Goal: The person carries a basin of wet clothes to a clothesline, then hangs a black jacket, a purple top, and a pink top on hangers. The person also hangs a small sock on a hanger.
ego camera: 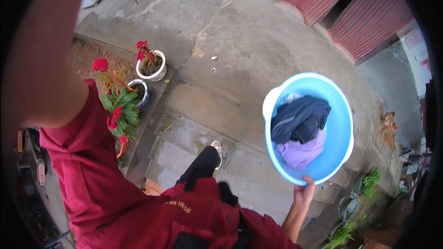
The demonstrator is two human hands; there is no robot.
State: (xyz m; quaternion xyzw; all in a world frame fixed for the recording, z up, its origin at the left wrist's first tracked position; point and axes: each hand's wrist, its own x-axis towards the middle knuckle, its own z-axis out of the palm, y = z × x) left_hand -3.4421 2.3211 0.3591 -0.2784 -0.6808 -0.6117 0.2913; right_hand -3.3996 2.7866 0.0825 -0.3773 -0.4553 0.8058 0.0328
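Note:
My right hand (304, 191) grips the near rim of a light blue plastic basin (341, 117), its thumb over the edge. Inside the basin lie a dark navy garment (297, 116) and a light purple cloth (301, 152), with a small whitish piece (292, 97) behind them. The basin is held out to the right above the paving. My left arm, in a dark red sleeve, is raised close to the camera at the left; the left hand itself is out of view.
Potted plants with red flowers (117, 116) line a low ledge (148, 124) on the left. Concrete steps (207, 110) lie underfoot. Red striped curtains (372, 17) hang in a doorway at the upper right. Green plants (371, 181) and pots stand at the lower right.

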